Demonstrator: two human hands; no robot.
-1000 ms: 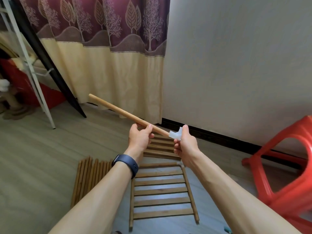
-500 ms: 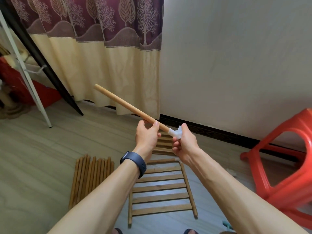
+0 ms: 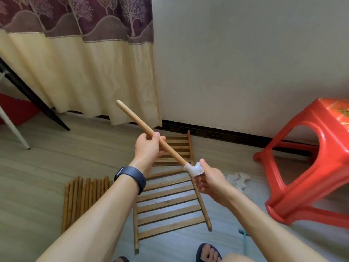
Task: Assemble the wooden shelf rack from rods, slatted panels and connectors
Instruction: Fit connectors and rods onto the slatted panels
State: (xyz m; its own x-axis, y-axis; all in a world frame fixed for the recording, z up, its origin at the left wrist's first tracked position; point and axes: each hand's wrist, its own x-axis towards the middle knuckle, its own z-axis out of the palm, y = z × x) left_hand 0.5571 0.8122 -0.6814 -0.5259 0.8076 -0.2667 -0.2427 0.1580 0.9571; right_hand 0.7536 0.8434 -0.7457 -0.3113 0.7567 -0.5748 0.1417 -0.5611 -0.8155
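Rod (image 3: pixel 136 119) now sits steeper at frame centre, left hand (image 3: pixel 149 148) gripping its middle, further from the white connector (image 3: pixel 194 168) than a second ago, right hand (image 3: pixel 209 181) pinching that connector on the lower end, so joint looks seated, slatted panel (image 3: pixel 170 205) next.

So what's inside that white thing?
One end of the wooden rod goes into the white connector. How deep is hidden, and the right hand covers its lower part.

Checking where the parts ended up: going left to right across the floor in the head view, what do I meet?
rod bundle → nearer slatted panel → pale crumpled wrapping → red stool
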